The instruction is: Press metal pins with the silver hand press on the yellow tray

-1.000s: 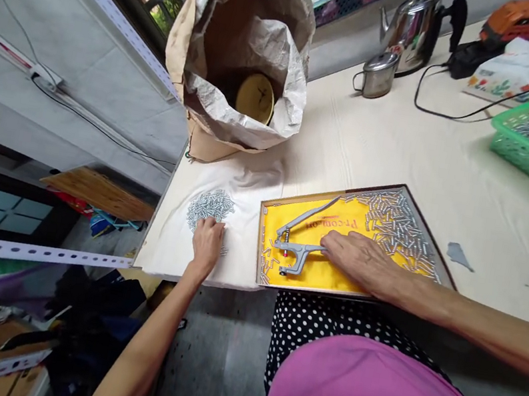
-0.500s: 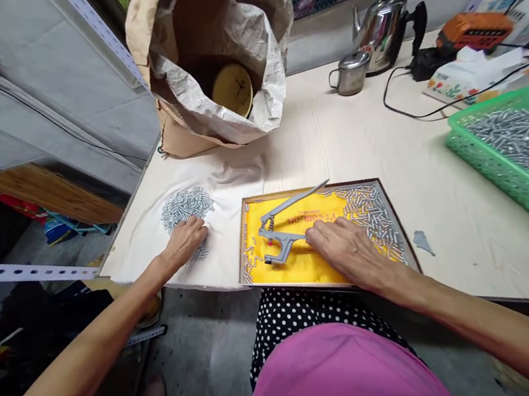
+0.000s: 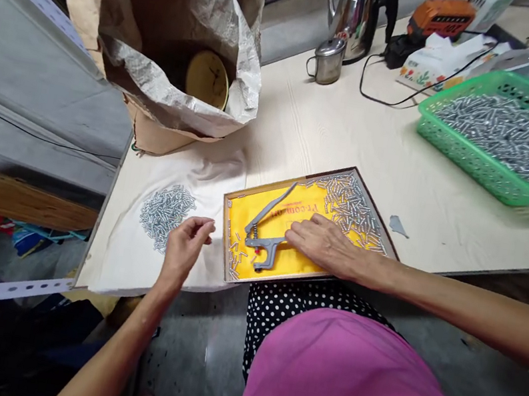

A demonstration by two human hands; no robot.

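Right hand (image 3: 320,242) grips the grey pliers (image 3: 270,246) mid-frame, in the yellow tray (image 3: 291,263); left hand (image 3: 186,242) is pinched, can't tell on what. Pin pile (image 3: 164,214) centre-left's maybe done; upper-right green basket (image 3: 482,172) looks like plenty left.

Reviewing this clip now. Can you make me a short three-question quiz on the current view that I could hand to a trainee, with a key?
1. Multiple choice: what does the right hand hold?
A) the paper sack
B) the grey snap pliers
C) the green basket

2. True or false: the left hand is inside the green basket.

3. Fill in the blank: on the table, the lidded metal cup stands next to the shiny ____ with a black handle.

Key:
1. B, by one of their handles.
2. False; it is over the white cloth, by the pile of small metal rods.
3. Kettle.
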